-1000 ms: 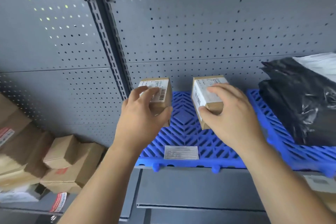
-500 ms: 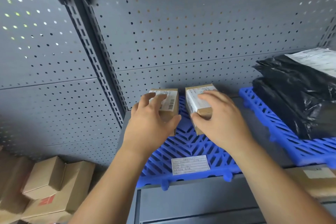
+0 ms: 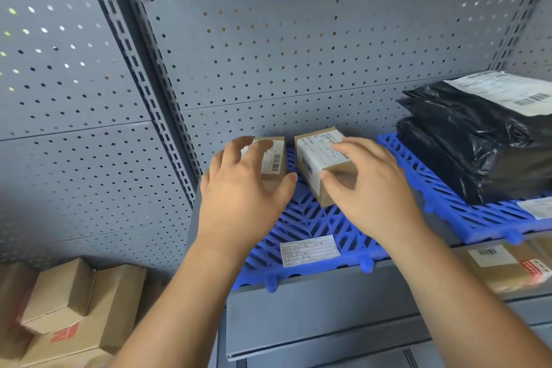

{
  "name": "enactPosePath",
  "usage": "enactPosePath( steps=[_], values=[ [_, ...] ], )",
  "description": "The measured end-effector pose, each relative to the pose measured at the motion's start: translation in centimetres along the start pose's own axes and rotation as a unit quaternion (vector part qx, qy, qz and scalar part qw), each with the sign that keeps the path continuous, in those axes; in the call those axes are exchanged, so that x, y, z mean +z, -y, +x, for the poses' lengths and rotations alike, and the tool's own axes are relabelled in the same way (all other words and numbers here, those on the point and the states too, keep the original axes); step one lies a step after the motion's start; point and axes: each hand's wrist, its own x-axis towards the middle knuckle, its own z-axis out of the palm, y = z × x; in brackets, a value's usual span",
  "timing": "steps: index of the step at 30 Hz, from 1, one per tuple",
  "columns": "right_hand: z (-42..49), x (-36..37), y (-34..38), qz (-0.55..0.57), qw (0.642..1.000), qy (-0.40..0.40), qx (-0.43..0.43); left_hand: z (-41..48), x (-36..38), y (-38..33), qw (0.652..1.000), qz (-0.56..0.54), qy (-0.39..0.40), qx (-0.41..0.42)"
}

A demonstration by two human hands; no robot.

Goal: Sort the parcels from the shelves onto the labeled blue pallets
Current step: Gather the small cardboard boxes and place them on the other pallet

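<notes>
Cardboard boxes [image 3: 324, 164] on blue pallet [image 3: 310, 218], under both hands [image 3: 245, 188]

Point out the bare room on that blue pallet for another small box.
Free: the front strip of the left blue pallet, between the two small boxes and the paper label. A narrow gap separates the boxes. Crowded: the back, where both hands cover the boxes; the right pallet holds stacked black bags.
</notes>
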Motion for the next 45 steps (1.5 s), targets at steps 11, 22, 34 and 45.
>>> enactPosePath(
  steps=[11, 22, 34, 45],
  values=[
    [-5.2, -2.7, -0.1, 0.005, 0.999, -0.019, 0.031, -3.5, 0.1, -1.7, 0.998, -0.045, 0.012, 0.051],
    [-10.8, -8.2, -3.8, -0.019, 0.996, -0.061, 0.057, -8.6, 1.9, -8.2, 0.99, -0.064, 0.048, 0.117],
    [-21.1, -22.7, -15.2, -0.057, 0.979, -0.108, 0.161, -17.3, 9.2, -24.8, 0.964, -0.09, 0.134, 0.212],
    [-30.9, -33.5, -24.2, -0.135, 0.93, -0.139, 0.312, -24.0, 18.1, -38.7, 0.907, -0.12, 0.256, 0.311]
  ],
)
